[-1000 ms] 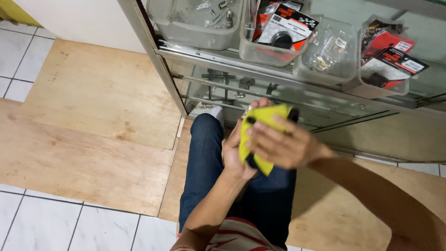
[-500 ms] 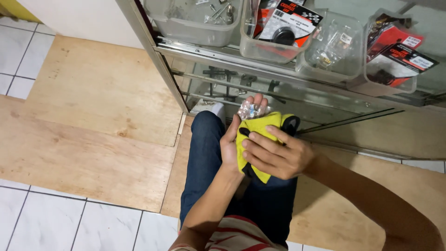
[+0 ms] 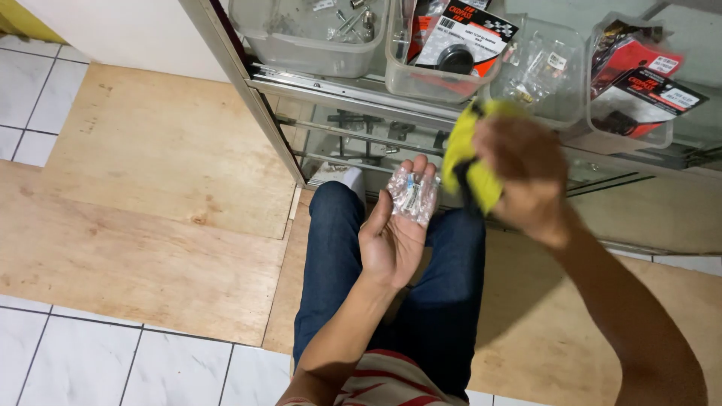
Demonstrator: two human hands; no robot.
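The left hand (image 3: 392, 239) lies palm-up, fingers spread, cradling a small clear packet (image 3: 413, 195), while the right hand (image 3: 526, 177) clutches a yellow cloth (image 3: 465, 154) near clear bins (image 3: 444, 71) beyond.

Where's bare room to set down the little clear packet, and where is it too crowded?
Bare plywood floor lies left of the jeans-clad leg, bordered by white tiles. More bare wood sits below the right arm. Crowded: the shelf bins above hold hardware and packaged parts. The left hand cradles the packet; the right hand grips a yellow cloth.
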